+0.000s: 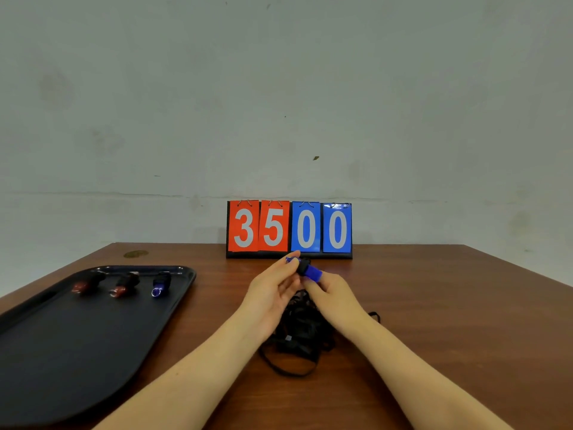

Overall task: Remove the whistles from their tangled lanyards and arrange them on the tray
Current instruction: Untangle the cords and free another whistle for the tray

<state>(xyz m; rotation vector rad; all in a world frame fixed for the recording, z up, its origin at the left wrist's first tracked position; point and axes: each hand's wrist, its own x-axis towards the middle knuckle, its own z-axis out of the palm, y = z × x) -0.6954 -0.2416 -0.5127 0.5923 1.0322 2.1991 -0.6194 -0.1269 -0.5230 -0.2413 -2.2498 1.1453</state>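
The left hand (273, 287) and right hand (331, 293), raised above the tangled lanyards (300, 333), both pinch a blue whistle (305, 268) between fingertips.

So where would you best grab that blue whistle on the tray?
Pinch the blue whistle across its dark body, coming straight down from above. It lies flat on the tray, ring end toward the viewer, with a gap between it and the red whistle beside it.

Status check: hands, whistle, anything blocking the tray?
Both hands, left hand and right hand, grip blue whistle above lanyard pile. Three whistles already on tray. Path to tray looks open.
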